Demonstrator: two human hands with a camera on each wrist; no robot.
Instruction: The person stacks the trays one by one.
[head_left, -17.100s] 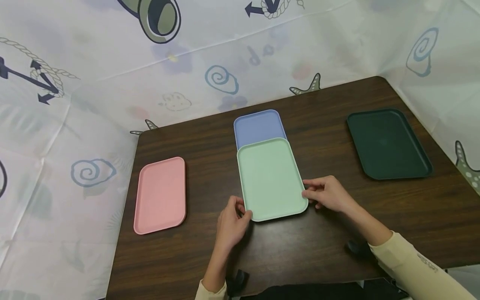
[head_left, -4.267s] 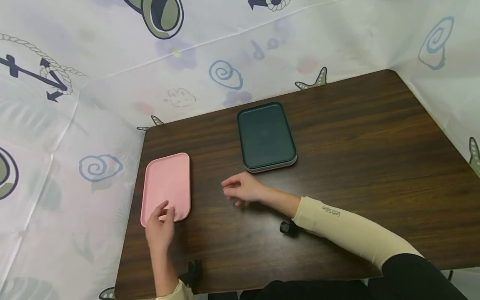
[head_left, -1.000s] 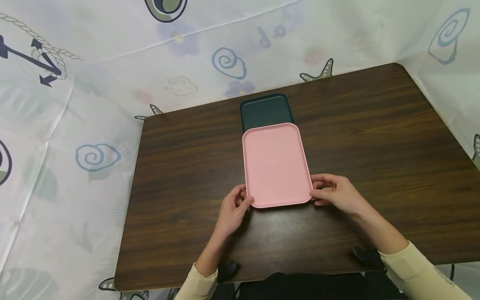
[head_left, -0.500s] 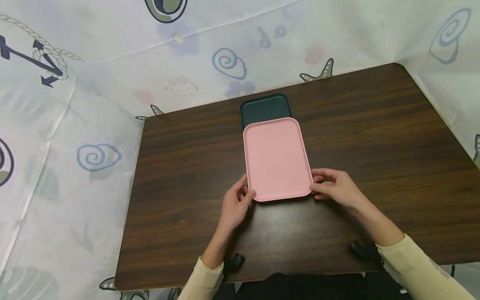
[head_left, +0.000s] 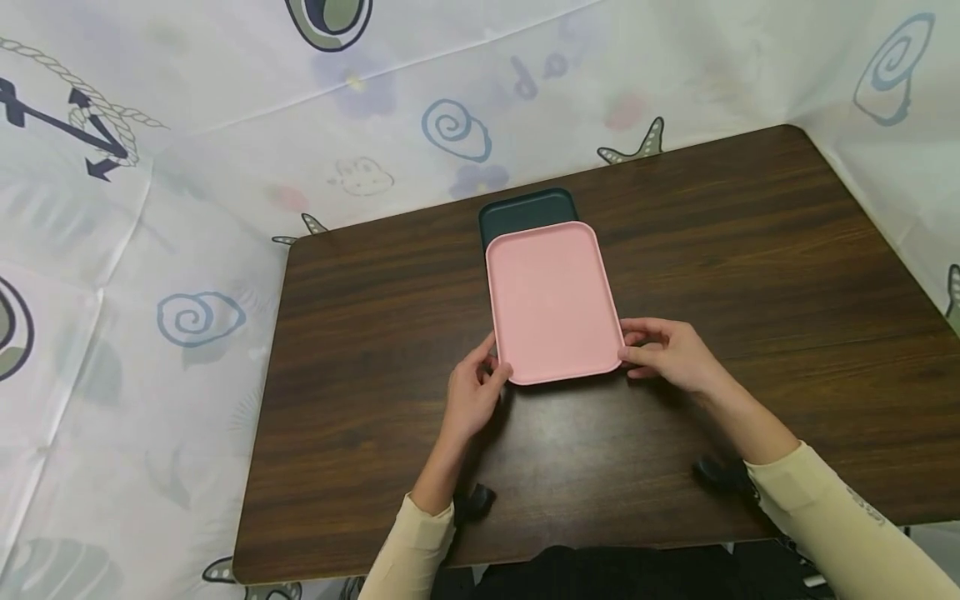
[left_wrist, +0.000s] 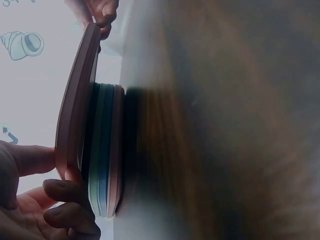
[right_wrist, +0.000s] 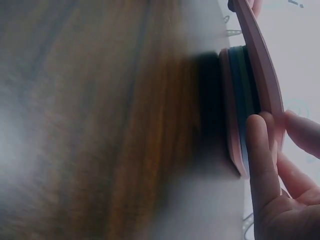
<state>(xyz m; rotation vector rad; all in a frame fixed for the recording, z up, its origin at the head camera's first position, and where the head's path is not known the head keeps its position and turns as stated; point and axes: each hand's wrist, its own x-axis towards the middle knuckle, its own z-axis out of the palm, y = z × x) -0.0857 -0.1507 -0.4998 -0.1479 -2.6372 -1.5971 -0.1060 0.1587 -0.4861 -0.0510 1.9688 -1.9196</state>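
A pink tray (head_left: 555, 304) is pinched at its near corners between both hands. My left hand (head_left: 472, 396) grips its left side, thumb on the rim and fingers curled beneath; my right hand (head_left: 671, 354) holds the right side the same way. Beneath and beyond it lies a dark green tray (head_left: 528, 212), mostly covered in the head view. In the left wrist view the dark green tray tops a stack, with a light green tray (left_wrist: 97, 150), a blue tray (left_wrist: 106, 150) and another pink tray (left_wrist: 116, 150) below. The held tray is tilted over that stack.
The stack stands on a dark wood-grain table (head_left: 375, 358) near its back edge. A patterned white cloth (head_left: 247, 100) hangs behind the table and along its sides. Black wrist-worn devices (head_left: 476, 504) sit under the forearms.
Earlier the light green, then the dark green tray joined the stack, and the pink tray left the table's left side. Over the last second both hands moved it away from the body, covering more dark green.
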